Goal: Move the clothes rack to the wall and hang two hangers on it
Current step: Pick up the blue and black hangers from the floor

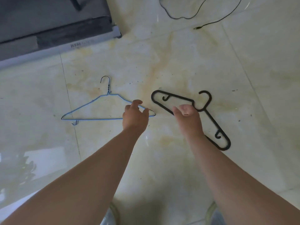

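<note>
Two hangers lie flat on the pale tiled floor. A thin blue wire hanger [90,109] is on the left, hook pointing away from me. A thick black plastic hanger [212,122] lies on the right, turned diagonally. My left hand [135,116] hovers over the right tip of the wire hanger, fingers apart, holding nothing. My right hand [186,114] is spread over the middle of the black hanger, palm partly up, empty. The clothes rack is not in view.
A dark treadmill [53,30] with a grey frame fills the top left corner. A black cable [181,17] loops on the floor at the top, its plug end lying at the right. My feet show at the bottom edge.
</note>
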